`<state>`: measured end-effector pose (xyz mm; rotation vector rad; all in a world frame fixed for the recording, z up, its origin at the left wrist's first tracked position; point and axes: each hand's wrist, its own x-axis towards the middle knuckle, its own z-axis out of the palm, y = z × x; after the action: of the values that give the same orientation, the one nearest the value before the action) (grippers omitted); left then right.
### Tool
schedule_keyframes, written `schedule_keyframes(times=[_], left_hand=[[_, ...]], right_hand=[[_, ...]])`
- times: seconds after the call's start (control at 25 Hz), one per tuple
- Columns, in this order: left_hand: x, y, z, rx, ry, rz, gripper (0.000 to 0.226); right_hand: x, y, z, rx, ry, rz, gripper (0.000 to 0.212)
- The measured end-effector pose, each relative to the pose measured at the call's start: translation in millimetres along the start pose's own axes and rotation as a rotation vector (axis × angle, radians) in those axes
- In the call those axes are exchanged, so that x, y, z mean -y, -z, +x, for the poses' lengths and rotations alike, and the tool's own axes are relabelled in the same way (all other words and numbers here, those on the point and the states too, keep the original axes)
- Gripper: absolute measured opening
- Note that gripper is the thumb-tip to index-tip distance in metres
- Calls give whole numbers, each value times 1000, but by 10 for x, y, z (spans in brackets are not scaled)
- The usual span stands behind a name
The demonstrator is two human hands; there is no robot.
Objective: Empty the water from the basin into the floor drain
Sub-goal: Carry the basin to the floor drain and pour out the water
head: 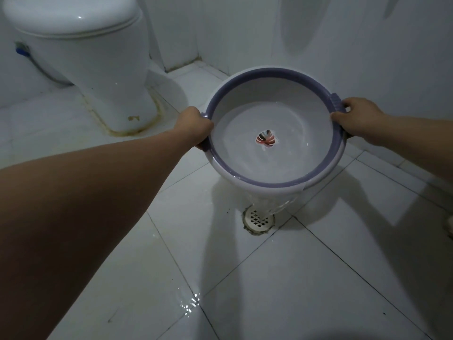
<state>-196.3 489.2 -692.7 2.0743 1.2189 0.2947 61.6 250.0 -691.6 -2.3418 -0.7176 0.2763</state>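
Left hand [196,126] & right hand [355,119] each grip a side of the basin [269,71], held in the air, near lip dipped. Over that lip the water [267,204] spills onto the floor drain [257,220] just below, approx midway btwn hands.

Both hands, left hand [196,125] and right hand [358,119], grip the tilted basin [245,177]; water [272,207] spills off its near rim onto the floor drain [257,220].

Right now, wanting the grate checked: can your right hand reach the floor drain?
Probably not: the right hand grips the basin rim, and the pouring basin hangs above the floor drain.
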Motion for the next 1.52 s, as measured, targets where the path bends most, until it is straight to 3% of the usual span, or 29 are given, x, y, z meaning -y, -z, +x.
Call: schedule_keyframes(times=[0.88,1.52], left_hand=[[-36,87,-34,-35,40,-36,32],[-23,67,-53,-42,17,-18,32]], right_hand=[[124,127,-63,49,-22,-3,35],[99,164,-88,27,38,-146,24]])
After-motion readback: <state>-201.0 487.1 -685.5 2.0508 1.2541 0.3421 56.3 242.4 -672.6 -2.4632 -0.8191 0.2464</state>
